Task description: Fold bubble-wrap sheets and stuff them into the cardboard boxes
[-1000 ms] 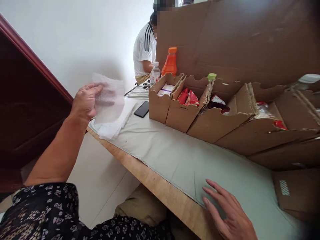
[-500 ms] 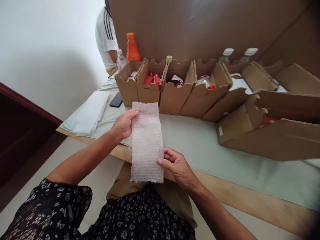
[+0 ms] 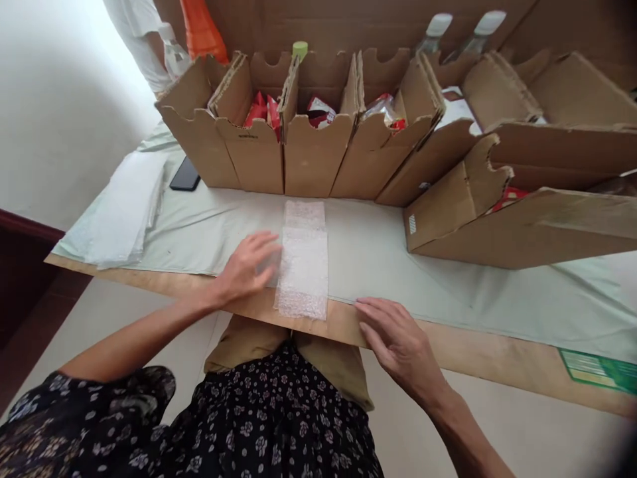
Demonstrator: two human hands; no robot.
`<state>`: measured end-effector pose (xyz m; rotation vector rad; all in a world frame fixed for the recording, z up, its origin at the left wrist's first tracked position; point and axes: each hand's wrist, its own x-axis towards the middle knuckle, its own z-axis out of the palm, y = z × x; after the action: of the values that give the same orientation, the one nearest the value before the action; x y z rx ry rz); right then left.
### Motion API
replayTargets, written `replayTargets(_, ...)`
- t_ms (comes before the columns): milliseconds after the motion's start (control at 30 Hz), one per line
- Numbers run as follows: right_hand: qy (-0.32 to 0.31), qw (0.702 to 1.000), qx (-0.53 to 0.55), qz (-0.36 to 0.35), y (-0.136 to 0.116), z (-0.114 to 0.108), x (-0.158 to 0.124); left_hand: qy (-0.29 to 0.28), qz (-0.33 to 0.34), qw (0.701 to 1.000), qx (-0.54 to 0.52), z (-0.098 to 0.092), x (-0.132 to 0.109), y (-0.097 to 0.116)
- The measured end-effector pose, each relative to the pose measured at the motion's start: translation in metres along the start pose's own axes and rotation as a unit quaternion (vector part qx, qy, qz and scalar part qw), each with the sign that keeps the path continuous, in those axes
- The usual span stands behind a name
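A strip of bubble wrap (image 3: 304, 265) lies flat on the pale green cloth (image 3: 368, 245), its near end over the wooden table edge. Just left of the strip is my left hand (image 3: 251, 264), slightly blurred, fingers spread and holding nothing. To the right, apart from the strip, my right hand (image 3: 395, 338) hovers at or rests on the table's edge; I cannot tell which. Its fingers are stretched out with nothing in them.
A row of cardboard bins (image 3: 313, 156) with red packets stands along the back. Another bin (image 3: 522, 226) lies to the right. At left are a stack of clear sheets (image 3: 124, 209) and a dark phone (image 3: 184, 174). Bottles (image 3: 203, 30) and a person's white sleeve (image 3: 137, 20) appear behind.
Both hands have let go of the bubble wrap, which went from being held up to lying on the table. My view has tilted downward.
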<state>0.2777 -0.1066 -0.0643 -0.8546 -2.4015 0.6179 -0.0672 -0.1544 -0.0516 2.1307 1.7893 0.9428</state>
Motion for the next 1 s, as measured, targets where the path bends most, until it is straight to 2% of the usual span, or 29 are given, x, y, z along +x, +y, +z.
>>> replayTargets(100, -0.035, 0.990, -0.076, -0.112, -0.001, 0.013, 0.016, -0.048, 0.087, 0.995, 0.011, 0.013, -0.032, 0.026)
replayTargets(200, -0.059, 0.981, -0.105, -0.153, -0.008, 0.030, 0.034, -0.071, 0.108, 0.992, 0.001, 0.025, -0.044, 0.040)
replayTargets(300, -0.035, 0.982, -0.073, -0.172, -0.011, 0.043, 0.044, -0.063, 0.109, 0.992, -0.006, 0.028, -0.048, 0.041)
replayTargets(400, 0.011, 0.990, 0.024, -0.139, -0.011, 0.048, 0.047, -0.031, 0.107, 0.994, -0.004, 0.026, -0.050, 0.039)
replayTargets(500, 0.039, 0.986, 0.150, -0.055, -0.015, 0.049, 0.049, 0.014, 0.094, 0.995, 0.011, 0.029, -0.050, 0.041)
replayTargets(600, 0.041, 0.974, 0.220, 0.029, -0.021, 0.048, 0.052, 0.064, 0.086, 0.994, -0.003, 0.039, -0.047, 0.046)
replayTargets(700, 0.045, 0.967, 0.239, 0.074, -0.020, 0.045, 0.053, 0.077, 0.017, 0.996, -0.039, 0.048, -0.038, 0.049)
replayTargets(800, 0.095, 0.967, 0.226, 0.076, -0.016, 0.037, 0.047, 0.033, -0.117, 0.991, -0.053, 0.047, -0.028, 0.053)
replayTargets(900, 0.137, 0.980, 0.143, -0.010, -0.011, 0.027, 0.039, -0.007, -0.206, 0.977, -0.062, 0.042, -0.018, 0.055)
replayTargets(1000, 0.091, 0.987, 0.047, -0.126, -0.009, 0.021, 0.040, -0.021, -0.229, 0.971, -0.065, 0.041, -0.010, 0.053)
